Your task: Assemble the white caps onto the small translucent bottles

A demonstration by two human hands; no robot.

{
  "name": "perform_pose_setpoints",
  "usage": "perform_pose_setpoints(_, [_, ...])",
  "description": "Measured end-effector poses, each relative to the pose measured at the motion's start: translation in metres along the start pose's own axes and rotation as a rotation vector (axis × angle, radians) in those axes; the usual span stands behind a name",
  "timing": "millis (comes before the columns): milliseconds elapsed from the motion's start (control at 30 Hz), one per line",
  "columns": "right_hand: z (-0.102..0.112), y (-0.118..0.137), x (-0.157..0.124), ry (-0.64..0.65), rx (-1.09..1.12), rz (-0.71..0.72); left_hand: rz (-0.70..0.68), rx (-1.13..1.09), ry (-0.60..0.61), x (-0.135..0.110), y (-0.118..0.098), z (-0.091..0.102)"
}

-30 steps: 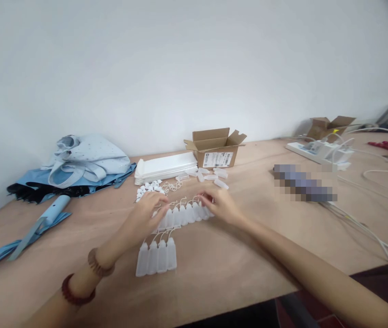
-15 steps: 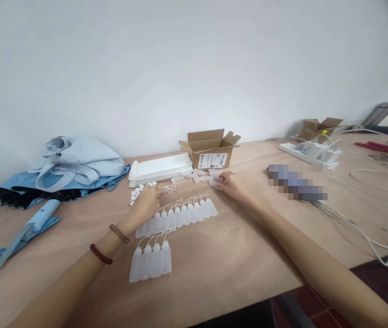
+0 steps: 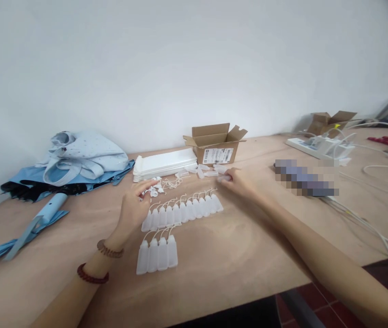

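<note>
My left hand (image 3: 134, 205) reaches over a small heap of white caps (image 3: 153, 193), index finger stretched out and thumb apart from it. Beside the caps lie loose loops of cream cord (image 3: 172, 183). My right hand (image 3: 237, 181) has its fingers closed on a small translucent plastic bottle (image 3: 224, 178), close to other loose bottles (image 3: 211, 173). Between the hands stretches a row of capped bottles with cords (image 3: 183, 212). Nearer to me, a shorter row of the same corded bottles (image 3: 157, 256) lies on the table.
An open cardboard box (image 3: 218, 155) and a stack of white packets (image 3: 166, 164) stand near the wall. At left are a pale blue bag (image 3: 88, 152) and an umbrella handle (image 3: 53, 208). A power strip (image 3: 317, 148) with cables and a pixelated object (image 3: 305, 178) occupy the right.
My left hand has moved left, off the cord loops and onto the caps. The fingers of my right hand have closed round a loose bottle. The camera view has shifted slightly.
</note>
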State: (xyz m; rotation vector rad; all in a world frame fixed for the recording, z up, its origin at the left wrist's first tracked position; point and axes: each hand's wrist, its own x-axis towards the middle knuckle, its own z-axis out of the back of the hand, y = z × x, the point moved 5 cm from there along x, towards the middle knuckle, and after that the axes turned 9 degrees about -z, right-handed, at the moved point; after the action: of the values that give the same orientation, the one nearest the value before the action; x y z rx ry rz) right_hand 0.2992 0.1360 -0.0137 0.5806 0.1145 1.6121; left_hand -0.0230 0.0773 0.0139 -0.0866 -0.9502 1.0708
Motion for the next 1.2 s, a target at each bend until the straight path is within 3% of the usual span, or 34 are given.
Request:
perform_pose_setpoints(200, [0.013, 0.015, -0.007, -0.161, 0.163, 0.092, 0.017, -0.111, -0.008, -0.002, -0.001, -0.001])
perform_pose_setpoints(333, [0.023, 0.042, -0.023, -0.214, 0.272, 0.232, 0.03, -0.135, 0.004, -0.003, -0.007, -0.001])
perform_pose_setpoints(400, [0.028, 0.059, -0.035, -0.213, 0.316, 0.303, -0.027, -0.134, 0.006, -0.004, -0.017, -0.001])
perform_pose_setpoints(567, [0.028, 0.099, -0.066, -0.071, 0.464, 0.427, -0.376, -0.075, 0.023, -0.012, -0.056, -0.003])
perform_pose_setpoints(733, [0.016, 0.114, -0.082, 0.111, 0.6, 0.336, -0.644, -0.029, 0.084, -0.024, -0.084, -0.007])
perform_pose_setpoints(933, [0.014, 0.121, -0.085, 0.262, 0.571, 0.302, -0.685, -0.092, 0.109, -0.03, -0.095, -0.006])
perform_pose_setpoints(1200, [0.013, 0.123, -0.085, 0.225, 0.535, 0.372, -0.693, -0.079, 0.107, -0.031, -0.092, -0.007])
